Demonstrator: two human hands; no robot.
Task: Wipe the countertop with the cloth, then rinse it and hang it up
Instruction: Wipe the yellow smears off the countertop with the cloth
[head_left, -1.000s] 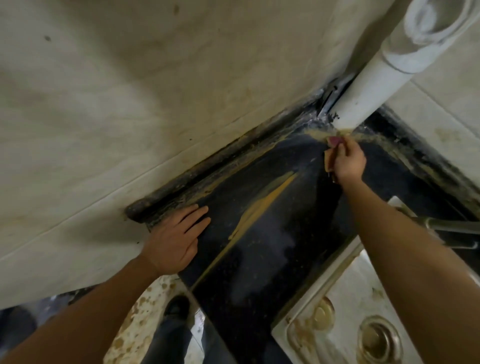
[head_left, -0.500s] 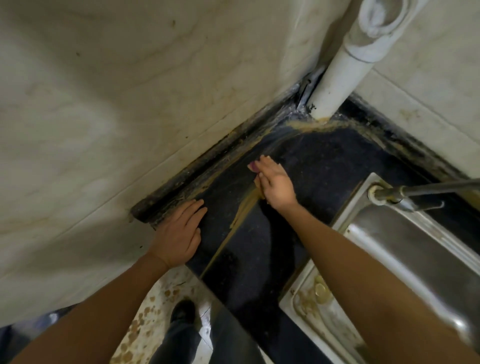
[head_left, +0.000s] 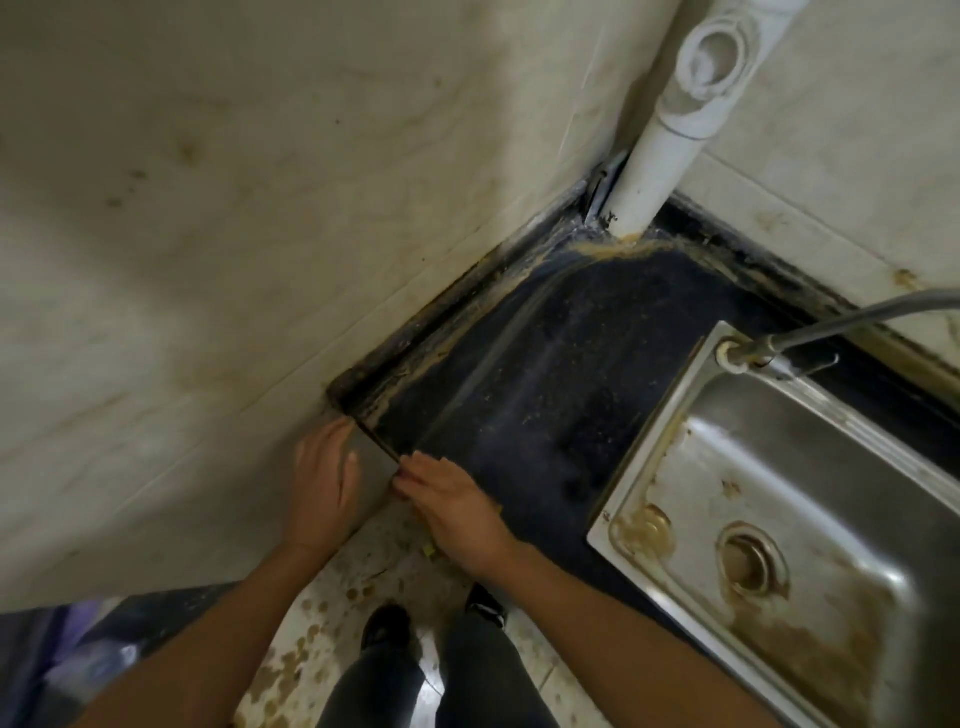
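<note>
Our right hand (head_left: 452, 512) lay flat at the front edge of the dark countertop (head_left: 545, 374), fingers straight, with a yellowish scrap (head_left: 429, 548) peeking from beneath it. Our left hand (head_left: 322, 488) was cupped just beside it, off the edge, holding nothing. Brown grime (head_left: 613, 252) ringed the white pipe (head_left: 654, 166) in the corner. The stained steel sink (head_left: 841, 483) sat to the right.

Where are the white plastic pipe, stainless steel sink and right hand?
white plastic pipe (head_left: 649, 182): head view, lower shaft.
stainless steel sink (head_left: 670, 431): head view, left rim.
right hand (head_left: 457, 506): head view, back of hand.
</note>
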